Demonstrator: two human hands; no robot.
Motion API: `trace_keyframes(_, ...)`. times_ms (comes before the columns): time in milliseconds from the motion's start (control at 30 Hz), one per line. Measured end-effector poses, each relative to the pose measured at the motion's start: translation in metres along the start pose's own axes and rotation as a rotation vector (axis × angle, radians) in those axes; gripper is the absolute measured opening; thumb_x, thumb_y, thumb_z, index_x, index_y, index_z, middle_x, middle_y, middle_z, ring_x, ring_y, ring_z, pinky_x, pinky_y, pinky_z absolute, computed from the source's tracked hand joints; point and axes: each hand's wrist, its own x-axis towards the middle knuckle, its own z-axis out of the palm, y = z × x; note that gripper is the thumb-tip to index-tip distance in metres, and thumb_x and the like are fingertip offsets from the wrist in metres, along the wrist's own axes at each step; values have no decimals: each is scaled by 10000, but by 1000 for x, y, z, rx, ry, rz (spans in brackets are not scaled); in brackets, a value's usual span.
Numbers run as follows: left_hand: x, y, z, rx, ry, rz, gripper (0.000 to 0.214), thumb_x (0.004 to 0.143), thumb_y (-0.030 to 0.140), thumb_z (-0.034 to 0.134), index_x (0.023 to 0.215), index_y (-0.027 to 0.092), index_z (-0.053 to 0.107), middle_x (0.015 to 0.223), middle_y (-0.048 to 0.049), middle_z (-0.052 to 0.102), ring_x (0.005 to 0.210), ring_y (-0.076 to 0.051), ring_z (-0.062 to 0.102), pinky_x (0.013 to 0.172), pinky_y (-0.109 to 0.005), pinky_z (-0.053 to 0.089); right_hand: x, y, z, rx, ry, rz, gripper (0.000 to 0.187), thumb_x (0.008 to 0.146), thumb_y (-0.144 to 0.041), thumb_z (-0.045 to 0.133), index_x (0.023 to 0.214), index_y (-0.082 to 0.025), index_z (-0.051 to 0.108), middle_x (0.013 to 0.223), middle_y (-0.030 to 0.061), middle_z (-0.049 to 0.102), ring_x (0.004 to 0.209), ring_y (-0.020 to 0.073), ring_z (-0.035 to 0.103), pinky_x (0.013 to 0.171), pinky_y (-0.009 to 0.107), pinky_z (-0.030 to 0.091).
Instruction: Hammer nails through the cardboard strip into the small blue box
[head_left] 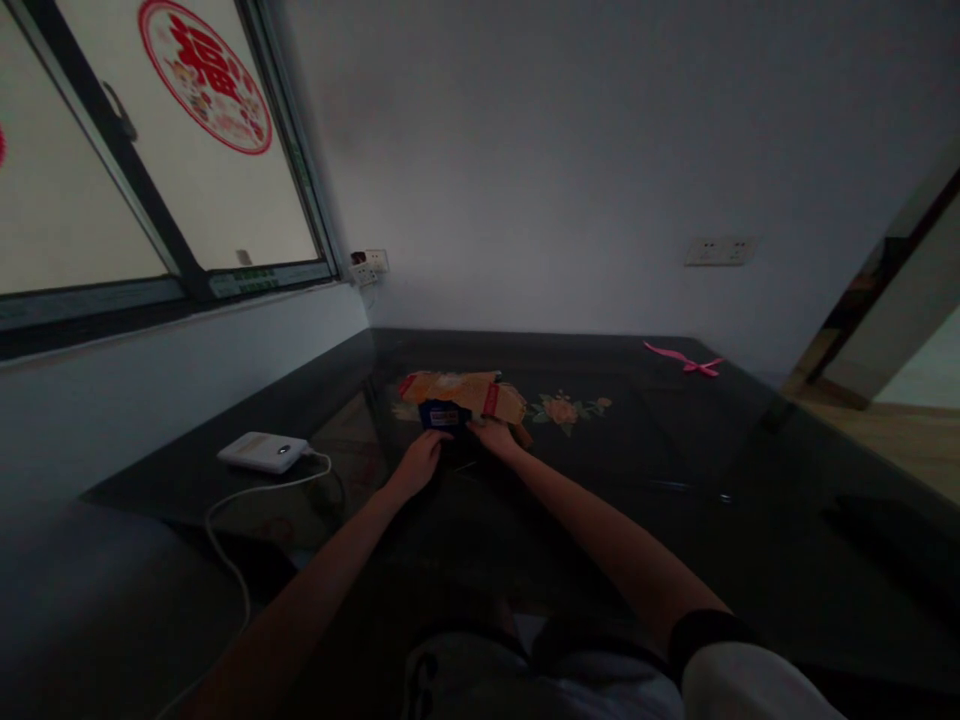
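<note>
Both my arms reach forward over a dark glass table (675,470). My left hand (417,462) rests low on the table just in front of a small blue item (442,414), its fingers curled downward. My right hand (493,436) touches the near edge of a torn brown cardboard package (465,392) with red tape, fingers bent at its lower edge. The blue item sits under the cardboard's front flap. The light is dim, so I cannot make out whether either hand truly grips anything.
A white power bank (262,452) with a white cable (225,560) lies at the left. A pink ribbon (684,361) lies far right near the wall. A window with a red paper decoration (204,75) is at upper left. Wall sockets (718,250) sit behind the table.
</note>
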Motion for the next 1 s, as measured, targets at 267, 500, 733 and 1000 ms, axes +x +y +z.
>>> trace_keyframes(267, -3, -10, -23, 100, 144, -109, 328, 775, 74, 371, 940, 180, 634, 988, -61, 639, 968, -188, 589, 912, -373, 462, -85, -12, -20, -149, -214, -305, 327, 873, -262, 506, 1175, -168, 591, 1260, 106, 553, 1176, 191, 484, 996, 339, 378)
trace_keyframes(500, -30, -8, -36, 138, -114, 26, 296, 838, 242, 465, 1093, 192, 607, 1188, -89, 582, 1118, -209, 527, 995, -413, 406, -98, -21, -12, -267, -321, -413, 438, 888, -322, 478, 1280, -131, 517, 1335, 144, 501, 1263, 248, 407, 1059, 419, 290)
trace_keyframes(733, -37, -8, -28, 161, -219, 64, 404, 892, 299, 403, 1276, 208, 490, 1350, -83, 478, 1252, -196, 426, 1060, -420, 343, -76, -32, 8, -335, -303, -375, 473, 884, -356, 483, 1298, -127, 494, 1361, 165, 464, 1276, 288, 382, 1046, 486, 283)
trace_keyframes(1000, -30, 6, -22, 249, -297, 76, 443, 920, 276, 333, 1354, 215, 398, 1426, -92, 381, 1326, -191, 325, 1103, -459, 230, -92, -30, -22, -318, -259, -396, 464, 894, -343, 472, 1282, -93, 512, 1362, 161, 462, 1278, 243, 376, 1053, 379, 318)
